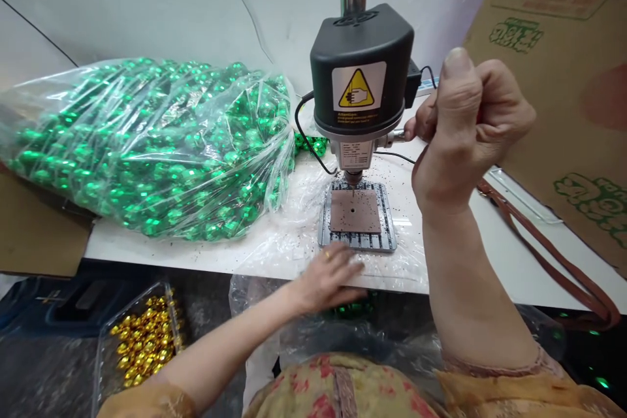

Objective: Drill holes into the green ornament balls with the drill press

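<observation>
A small black bench drill press [362, 72] with a yellow warning label stands at the middle of the table. My right hand [467, 124] is closed around its feed lever [399, 136], most of which the fingers hide. Under the thin drill bit [353, 191], a square brown board [362, 219] with a dark hole lies on the slotted metal base [389, 232]. My left hand [330, 277], slightly blurred, hovers by the table's front edge, just before the base. Its fingers are stretched out, and I see nothing held in them.
A clear plastic bag of shiny green beads [166, 150] fills the table's left side. Golden beads [147, 343] lie in a clear box below. A large cardboard box [553, 111] and a brown strap [543, 248] are at right. Dark shavings dot the white table [411, 261].
</observation>
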Demonstrator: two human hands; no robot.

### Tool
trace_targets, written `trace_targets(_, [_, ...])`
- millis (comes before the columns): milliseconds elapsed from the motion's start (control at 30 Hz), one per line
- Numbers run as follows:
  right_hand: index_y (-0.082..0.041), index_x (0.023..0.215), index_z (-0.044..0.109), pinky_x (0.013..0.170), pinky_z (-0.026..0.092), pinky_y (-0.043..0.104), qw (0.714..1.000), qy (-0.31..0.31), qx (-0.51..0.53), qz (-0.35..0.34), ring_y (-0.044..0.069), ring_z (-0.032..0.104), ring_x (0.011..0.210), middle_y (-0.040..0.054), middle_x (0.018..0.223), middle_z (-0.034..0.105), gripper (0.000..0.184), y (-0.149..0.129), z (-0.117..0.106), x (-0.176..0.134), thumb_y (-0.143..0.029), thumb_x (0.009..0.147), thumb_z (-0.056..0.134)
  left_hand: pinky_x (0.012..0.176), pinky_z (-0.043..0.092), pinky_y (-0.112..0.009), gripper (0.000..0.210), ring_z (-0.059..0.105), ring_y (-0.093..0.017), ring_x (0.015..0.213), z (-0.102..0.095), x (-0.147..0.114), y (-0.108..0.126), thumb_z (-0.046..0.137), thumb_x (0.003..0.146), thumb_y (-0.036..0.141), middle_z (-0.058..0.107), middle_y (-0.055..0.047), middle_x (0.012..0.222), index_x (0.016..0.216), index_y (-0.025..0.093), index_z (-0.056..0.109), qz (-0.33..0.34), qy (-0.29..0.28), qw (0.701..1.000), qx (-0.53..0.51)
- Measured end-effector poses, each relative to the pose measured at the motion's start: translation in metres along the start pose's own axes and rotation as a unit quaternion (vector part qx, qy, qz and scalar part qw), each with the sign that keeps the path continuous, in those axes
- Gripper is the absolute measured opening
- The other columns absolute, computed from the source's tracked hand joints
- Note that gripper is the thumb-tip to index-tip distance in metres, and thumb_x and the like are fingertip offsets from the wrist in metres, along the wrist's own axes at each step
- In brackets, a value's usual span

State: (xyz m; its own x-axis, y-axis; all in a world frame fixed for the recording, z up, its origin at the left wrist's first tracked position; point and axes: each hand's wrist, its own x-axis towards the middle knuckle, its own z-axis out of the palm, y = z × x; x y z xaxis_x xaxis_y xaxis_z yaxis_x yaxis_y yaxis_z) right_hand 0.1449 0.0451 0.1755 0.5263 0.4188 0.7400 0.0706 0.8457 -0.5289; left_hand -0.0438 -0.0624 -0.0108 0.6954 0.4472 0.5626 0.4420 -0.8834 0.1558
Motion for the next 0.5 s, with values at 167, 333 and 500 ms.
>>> trace_targets(167, [-0.023,0.061,0.029,0.048,0.031,0.027,1.000,0.002,-0.004,-0.015,0.004,0.031,0.043,-0.0080,0.052,0.025,0.048,0.001,-0.001,-0.001,-0.038,0.092,0.062,0.100,0.053,-0.045,0.028,0.065,-0.028,0.110,-0.032,0.063,-0.118,0.043,0.097,0.013,0.068,-0.014,0.113,0.119,0.020,0.060,-0.281,-0.007,0.958,0.062])
trace_targets(333, [-0.022,0.060,0.032,0.048,0.026,0.026,0.999,0.008,0.033,-0.029,0.003,0.031,0.044,-0.0084,0.049,0.028,0.044,0.000,0.001,-0.004,-0.029,0.092,0.061,0.096,0.052,-0.044,0.041,0.061,-0.033,0.119,-0.042,0.103,-0.200,0.038,0.095,0.005,0.057,-0.022,0.132,0.129,0.014,0.058,-0.490,-0.182,0.814,0.253])
trace_targets(500, [-0.022,0.059,0.032,0.048,0.027,0.026,0.999,0.011,0.025,-0.030,0.004,0.034,0.045,-0.0077,0.050,0.026,0.044,-0.001,0.000,-0.005,-0.026,0.092,0.061,0.095,0.050,-0.045,0.036,0.060,-0.037,0.120,-0.029,0.106,-0.217,0.038,0.099,0.011,0.048,-0.028,0.140,0.126,0.008,0.062,-0.506,-0.203,0.790,0.280])
